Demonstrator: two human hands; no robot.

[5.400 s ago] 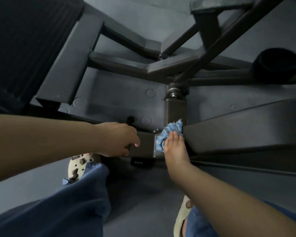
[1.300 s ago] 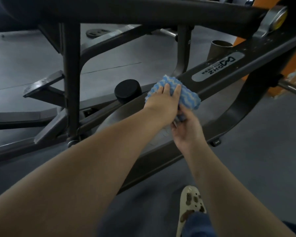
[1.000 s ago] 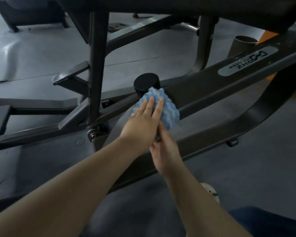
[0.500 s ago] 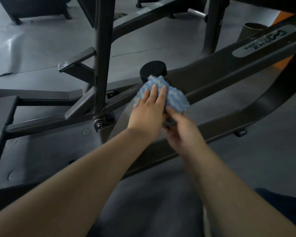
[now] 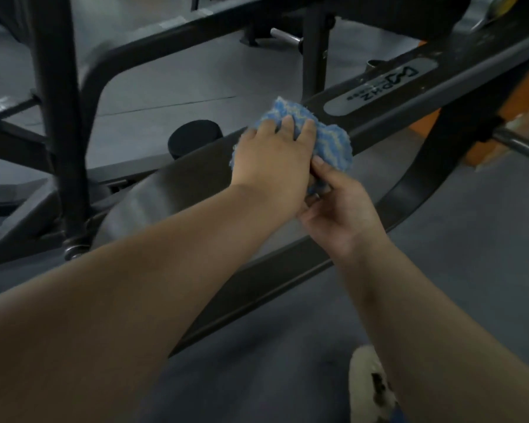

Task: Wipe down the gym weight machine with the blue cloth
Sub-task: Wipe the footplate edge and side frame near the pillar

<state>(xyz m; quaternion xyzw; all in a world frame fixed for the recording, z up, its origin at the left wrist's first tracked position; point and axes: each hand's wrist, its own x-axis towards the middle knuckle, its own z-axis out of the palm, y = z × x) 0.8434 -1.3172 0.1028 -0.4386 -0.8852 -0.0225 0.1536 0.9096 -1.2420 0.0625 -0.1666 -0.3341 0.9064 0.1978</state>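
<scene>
Step in hand: wiping sloped frame beam of gym weight machine. One blue cloth, bunched, lies on beam just below grey logo plate. Two hands on cloth: left hand spread flat, fingers pressing down on top; right hand pinching lower edge between thumb and fingers. Next move, by judgement: slide cloth up beam over logo plate, keeping pressure even. Also counted: one black round cap, one shoe on floor.

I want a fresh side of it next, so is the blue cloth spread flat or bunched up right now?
Bunched up. The blue cloth sits in a crumpled wad on the machine beam, pressed by the left hand, with the right hand pinching its lower edge.
</scene>
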